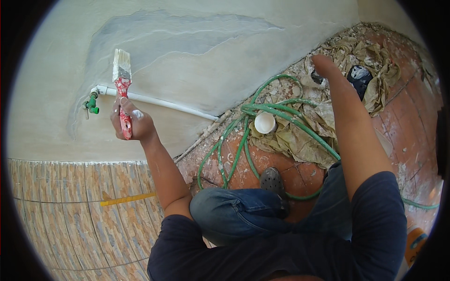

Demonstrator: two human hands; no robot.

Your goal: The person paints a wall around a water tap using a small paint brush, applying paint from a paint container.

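My left hand (pixel 133 119) is closed around the red, paint-smeared handle of a paintbrush (pixel 123 70). The brush stands upright in front of the wall, and its bristles are coated in white. White smears mark the hand too. Just behind it, a green tap (pixel 92 104) sits on the end of a white pipe (pixel 164 105) along the wall. At the far right, my right hand (pixel 324 65) reaches down to crumpled tan sheeting (pixel 375 54) on the floor. Its fingers are hidden, with a dark scrap showing beside it. A black plastic bag (pixel 360 80) lies nearby.
Loops of green hose (pixel 243 140) lie across the debris-strewn tile floor, around a white cup-like container (pixel 265 123). The wall (pixel 187 42) carries a grey, wet-looking patch. Stone-patterned tiles (pixel 70 206) with a yellow strip (pixel 127 199) are at lower left. My shoe (pixel 272 181) rests near the hose.
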